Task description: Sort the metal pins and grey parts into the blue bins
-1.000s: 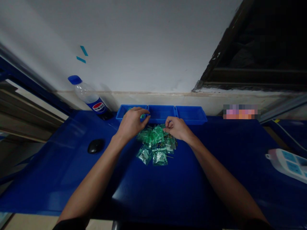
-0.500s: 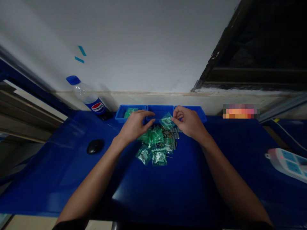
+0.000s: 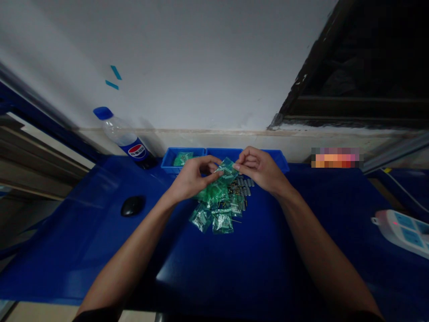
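Note:
Between my hands, above the pile, is a small clear green plastic bag (image 3: 227,170) with small parts inside. My left hand (image 3: 194,177) pinches its left edge between thumb and fingers. The upper right corner is pinched by my right hand (image 3: 259,169). Below lies a heap of similar green bags (image 3: 214,194), with two bags nearest me lying apart at its front. Loose metal pins and grey pieces (image 3: 241,192) are scattered at the heap's right side. Behind my hands stand three joined blue bins (image 3: 224,152); the left one holds green bags (image 3: 183,158).
A cola bottle (image 3: 125,141) with a blue cap stands at the back left by the wall. A black computer mouse (image 3: 131,206) lies left of my left arm. A white power strip (image 3: 402,230) lies at the far right. The blue tabletop (image 3: 214,268) stretches toward me.
My left hand has moved right and closed on the bag's left edge. My right hand has shifted slightly left with the bag, which is now held from both sides.

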A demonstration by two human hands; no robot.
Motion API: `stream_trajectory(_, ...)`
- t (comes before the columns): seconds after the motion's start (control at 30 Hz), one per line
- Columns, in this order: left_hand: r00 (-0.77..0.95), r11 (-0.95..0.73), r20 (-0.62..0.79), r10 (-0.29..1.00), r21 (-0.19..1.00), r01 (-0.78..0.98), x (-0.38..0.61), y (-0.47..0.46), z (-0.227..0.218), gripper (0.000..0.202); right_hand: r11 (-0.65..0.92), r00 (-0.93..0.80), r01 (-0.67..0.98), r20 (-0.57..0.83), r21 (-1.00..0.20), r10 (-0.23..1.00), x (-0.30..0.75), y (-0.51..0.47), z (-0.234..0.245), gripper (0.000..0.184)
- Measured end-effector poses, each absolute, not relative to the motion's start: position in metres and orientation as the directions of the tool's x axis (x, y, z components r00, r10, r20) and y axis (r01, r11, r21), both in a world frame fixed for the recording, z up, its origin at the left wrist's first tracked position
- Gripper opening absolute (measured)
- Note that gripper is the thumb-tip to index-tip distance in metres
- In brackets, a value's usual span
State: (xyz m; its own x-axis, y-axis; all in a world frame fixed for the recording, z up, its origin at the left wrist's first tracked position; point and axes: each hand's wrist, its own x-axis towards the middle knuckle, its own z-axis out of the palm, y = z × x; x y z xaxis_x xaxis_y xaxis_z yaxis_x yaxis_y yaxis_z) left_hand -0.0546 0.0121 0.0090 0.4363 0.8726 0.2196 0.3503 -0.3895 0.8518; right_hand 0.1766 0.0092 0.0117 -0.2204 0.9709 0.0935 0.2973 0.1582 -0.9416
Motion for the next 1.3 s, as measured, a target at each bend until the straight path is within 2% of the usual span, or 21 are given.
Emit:
stream_trajectory(0.1,0.382,-0.441,0.278,0.881,0.772,0.457,-0.059,0.014,0.013,0.023,0.192,-0.242,0.331,0.114,-0.924,0.964,0.178,0.011,0.006,0.021)
stream_trajectory(0.23,0.282,-0.479,0.402,0.871,0.571,0.666,-0.074,0.021,0.018,0.019,0.243,-0.264,0.432,0.136,-0.868,0.955,0.179,0.013,-0.006,0.016)
stream_trajectory(0.37,0.187,-0.393,0.484,0.855,0.369,0.842,-0.095,0.034,0.009,0.025,0.227,-0.307,0.493,0.077,-0.840,0.949,0.178,0.015,-0.018,0.012)
stream_trajectory(0.47,0.192,-0.314,0.432,0.881,0.232,0.920,-0.106,0.042,-0.003,0.030,0.219,-0.317,0.504,0.057,-0.835,0.947,0.177,0.016,-0.021,0.012)
stream_trajectory(0.57,0.273,-0.344,0.344,0.898,0.167,0.924,-0.106,0.044,-0.008,0.030,0.227,-0.318,0.508,0.064,-0.831,0.946,0.178,0.016,-0.021,0.012)
stream_trajectory(0.63,0.340,-0.421,0.350,0.873,0.187,0.888,-0.101,0.043,-0.006,0.029,0.233,-0.316,0.520,0.069,-0.822,0.946,0.178,0.016,-0.021,0.012)
stream_trajectory(0.73,0.447,-0.548,0.346,0.825,0.297,0.782,-0.092,0.038,0.002,0.027,0.229,-0.327,0.542,0.049,-0.809,0.944,0.181,0.016,-0.023,0.012)
stream_trajectory(0.83,0.607,-0.629,0.202,0.769,0.411,0.660,-0.087,0.033,0.008,0.021,0.218,-0.351,0.579,0.001,-0.786,0.936,0.186,0.018,-0.028,0.013)
stream_trajectory(0.93,0.684,-0.642,0.085,0.725,0.442,0.626,-0.089,0.030,0.009,0.019,0.201,-0.365,0.623,-0.054,-0.756,0.929,0.191,0.019,-0.032,0.013)
stream_trajectory(1.03,0.691,-0.634,0.052,0.721,0.451,0.628,-0.091,0.029,0.009,0.022,0.211,-0.398,0.644,-0.087,-0.735,0.913,0.194,0.018,-0.029,0.016)
stream_trajectory(1.17,0.710,-0.641,0.028,0.703,0.456,0.617,-0.088,0.024,0.013,0.018,0.270,-0.546,0.603,-0.142,-0.750,0.826,0.194,0.013,-0.017,0.018)
stream_trajectory(1.23,0.734,-0.638,-0.009,0.679,0.488,0.596,-0.083,0.019,0.014,0.016,0.296,-0.589,0.596,-0.156,-0.746,0.793,0.193,0.009,-0.012,0.021)
stream_trajectory(1.3,0.759,-0.623,-0.060,0.648,0.532,0.574,-0.076,0.014,0.015,0.016,0.339,-0.593,0.636,-0.158,-0.693,0.789,0.191,0.006,-0.011,0.027)
